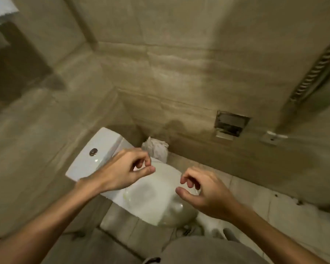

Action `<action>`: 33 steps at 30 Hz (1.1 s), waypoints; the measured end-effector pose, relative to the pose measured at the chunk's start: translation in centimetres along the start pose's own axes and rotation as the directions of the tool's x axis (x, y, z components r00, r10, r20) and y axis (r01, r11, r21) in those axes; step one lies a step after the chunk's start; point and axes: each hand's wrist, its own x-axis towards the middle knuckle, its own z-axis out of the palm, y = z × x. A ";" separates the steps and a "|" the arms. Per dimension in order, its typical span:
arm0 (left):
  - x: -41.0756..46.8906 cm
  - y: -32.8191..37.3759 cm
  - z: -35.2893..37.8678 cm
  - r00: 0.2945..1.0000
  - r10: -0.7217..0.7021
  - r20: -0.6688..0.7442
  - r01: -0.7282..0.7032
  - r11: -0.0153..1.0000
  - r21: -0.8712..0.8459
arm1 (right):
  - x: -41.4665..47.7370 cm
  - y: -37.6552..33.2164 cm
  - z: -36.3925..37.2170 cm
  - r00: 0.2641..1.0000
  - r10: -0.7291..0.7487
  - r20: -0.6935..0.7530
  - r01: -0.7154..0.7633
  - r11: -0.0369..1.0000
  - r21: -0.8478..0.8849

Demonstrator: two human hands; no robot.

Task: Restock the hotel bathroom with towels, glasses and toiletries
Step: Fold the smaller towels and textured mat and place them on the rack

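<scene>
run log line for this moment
left hand: empty, over toilet lid | right hand: empty, over lid | white bag beside cistern

Air above the toilet lid (152, 199) is free; cistern (101, 147) and, seemingly, a bin (156, 149) block behind.
</scene>
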 end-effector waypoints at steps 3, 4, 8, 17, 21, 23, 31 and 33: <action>3.2 3.6 6.1 0.994 -0.003 0.111 0.003 1.000 -0.001 | -6.0 3.5 -2.4 0.981 0.179 -0.074 -0.180 0.984 -0.005; 4.0 4.6 7.6 0.991 -0.006 0.137 0.005 1.000 0.012 | -7.8 4.4 -3.1 0.969 0.230 -0.094 -0.231 0.973 -0.003; 8.2 10.9 14.5 0.953 0.064 0.296 -0.071 0.997 0.011 | -16.5 8.6 -5.7 0.886 0.394 -0.245 -0.393 0.918 0.052; 16.4 34.4 27.2 0.710 0.489 0.507 -0.458 0.867 -0.196 | -34.1 15.1 -8.4 0.472 0.725 -0.501 -0.590 0.683 0.432; 18.6 44.3 30.1 0.543 0.676 0.499 -0.642 0.717 -0.271 | -39.6 16.9 -7.9 0.256 0.816 -0.518 -0.598 0.555 0.579; 20.0 47.2 31.8 0.473 0.718 0.511 -0.689 0.663 -0.293 | -41.1 17.9 -8.3 0.166 0.834 -0.527 -0.588 0.513 0.626; 27.2 46.5 38.7 0.498 0.546 0.673 -0.567 0.793 -0.224 | -40.3 22.4 -16.8 0.119 0.756 -0.644 -0.587 0.577 0.568; 29.0 46.4 39.9 0.528 0.481 0.700 -0.516 0.836 -0.186 | -40.7 23.1 -20.1 0.124 0.711 -0.692 -0.575 0.620 0.534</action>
